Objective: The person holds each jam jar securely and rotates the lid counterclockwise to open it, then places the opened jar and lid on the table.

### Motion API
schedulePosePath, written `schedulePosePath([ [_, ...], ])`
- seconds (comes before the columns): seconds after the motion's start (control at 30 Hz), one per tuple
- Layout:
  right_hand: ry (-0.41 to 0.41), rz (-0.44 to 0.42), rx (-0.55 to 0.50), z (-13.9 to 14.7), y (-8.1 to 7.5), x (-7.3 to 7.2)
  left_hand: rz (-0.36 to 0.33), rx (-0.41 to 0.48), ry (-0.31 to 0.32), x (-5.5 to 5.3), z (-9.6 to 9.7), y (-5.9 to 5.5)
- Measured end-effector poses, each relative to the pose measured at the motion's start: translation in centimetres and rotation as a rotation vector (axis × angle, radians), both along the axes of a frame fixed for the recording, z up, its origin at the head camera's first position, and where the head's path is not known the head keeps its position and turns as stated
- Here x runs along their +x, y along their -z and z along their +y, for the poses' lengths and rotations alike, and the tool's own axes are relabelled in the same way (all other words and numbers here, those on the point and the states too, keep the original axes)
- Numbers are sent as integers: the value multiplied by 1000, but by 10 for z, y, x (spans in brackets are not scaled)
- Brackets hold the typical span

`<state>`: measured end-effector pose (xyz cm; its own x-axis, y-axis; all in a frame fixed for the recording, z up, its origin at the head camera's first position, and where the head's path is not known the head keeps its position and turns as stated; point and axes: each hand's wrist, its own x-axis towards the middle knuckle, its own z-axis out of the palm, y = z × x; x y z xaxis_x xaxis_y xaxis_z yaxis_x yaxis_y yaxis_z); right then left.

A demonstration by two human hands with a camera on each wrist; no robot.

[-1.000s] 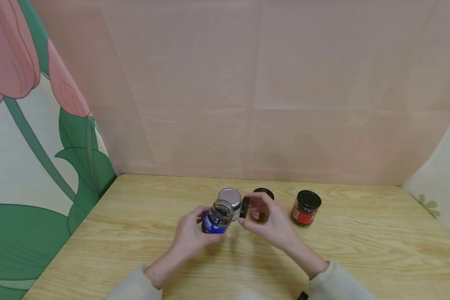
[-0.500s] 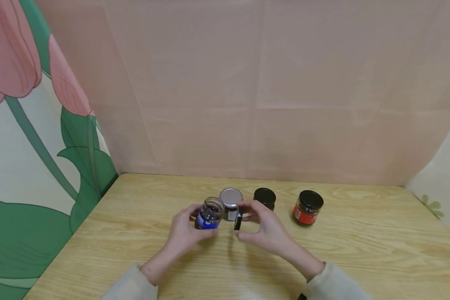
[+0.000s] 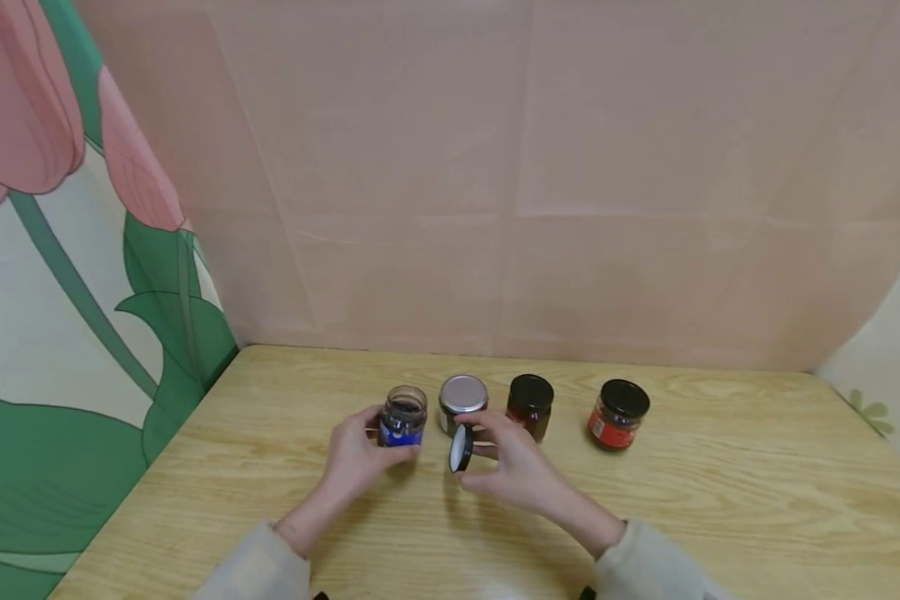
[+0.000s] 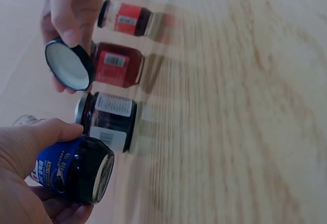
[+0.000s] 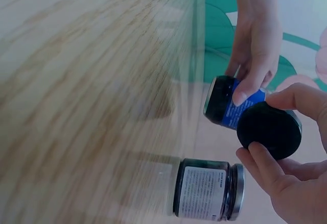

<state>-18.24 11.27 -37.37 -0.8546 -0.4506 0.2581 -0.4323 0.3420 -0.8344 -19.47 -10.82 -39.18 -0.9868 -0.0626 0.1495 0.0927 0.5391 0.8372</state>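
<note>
My left hand [image 3: 355, 457] grips an open glass jar [image 3: 402, 421] with a blue label and dark contents, its mouth upward. In the left wrist view the jar's base [image 4: 103, 178] appears raised off the table. My right hand [image 3: 516, 461] pinches a black lid [image 3: 461, 448] on edge between thumb and fingers, its pale inner side turned toward the jar. Lid and jar are apart. Just behind the lid stands a jar with a silver lid [image 3: 463, 393], partly covered by my right fingers. The lid's black top [image 5: 269, 130] faces the right wrist camera.
A dark red jar with a black lid [image 3: 531, 398] stands behind my right hand. Farther right is a red-labelled jar [image 3: 618, 415], also black-lidded. All stand on a wood-grain table [image 3: 720, 483], with a pinkish cloth [image 3: 510, 183] hanging behind its far edge.
My left hand has moved left with the blue-labelled jar, which is now more upright. My right hand has brought the lid left and nearer me, turning its inner side into view.
</note>
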Motion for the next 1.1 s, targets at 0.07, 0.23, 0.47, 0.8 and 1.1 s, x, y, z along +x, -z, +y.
schedulePosePath([
  [0.07,-15,6,-2,-2,1,-1,3,-2,-7,-2,-2,1],
  [0.23,-23,9,45,-9,2,-3,3,-25,-21,-7,-7,0],
  [0.47,7,24,203,-20,5,-5,-1,-29,-33,-15,-8,2],
  [0.8,-32,138,315,-36,11,-6,-4,14,-43,-21,-12,6],
  [1.1,-52,126,375,-48,13,-9,-20,7,-62,-25,-18,9],
])
